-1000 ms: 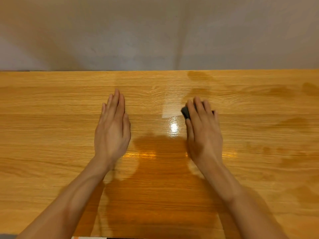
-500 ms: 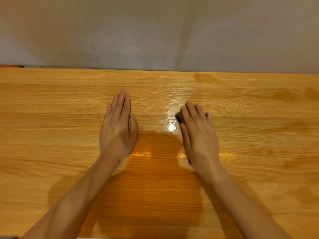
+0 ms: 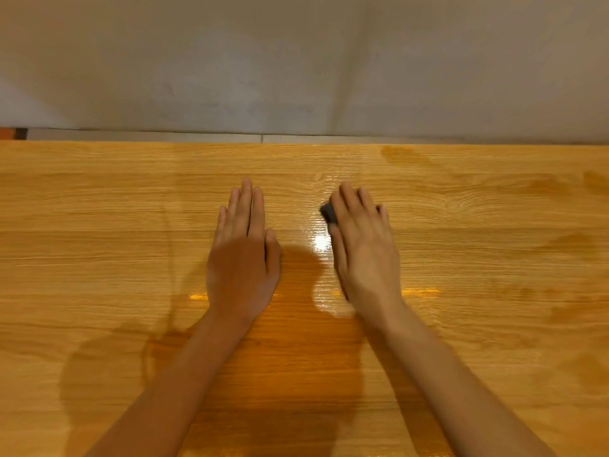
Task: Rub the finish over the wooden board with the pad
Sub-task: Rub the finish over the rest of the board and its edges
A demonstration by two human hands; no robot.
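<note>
A plain grey wall [image 3: 296, 61] fills the top of the view, and below it a pale strip of floor or ledge runs along the far edge of the wooden board [image 3: 99, 209]. The board spreads across the whole lower part, its grain running side to side, cut off at the left, right and near edges. Whether it lies on a counter cannot be told, since nothing under it shows.

Most of the pad [image 3: 328, 212] is hidden: only a small dark grey corner sticks out from under the index-finger side of the right hand [image 3: 365, 255]. Its full shape and size cannot be made out. The right hand lies palm down over it, fingers together and slightly curled, pressing the pad against the board; it looks a little blurred. The left hand [image 3: 242, 258] is flat on the board just beside it, palm down, fingers straight and closed together, holding nothing. Both forearms reach in from the bottom edge.

Between the hands a wet gloss with a bright glare spot [image 3: 322, 243] sits on the wood. Darker patches [image 3: 405, 156] mark the board to the right and far right. A broad shadow [image 3: 280, 374] covers the near middle of the board and the back of the left hand.
</note>
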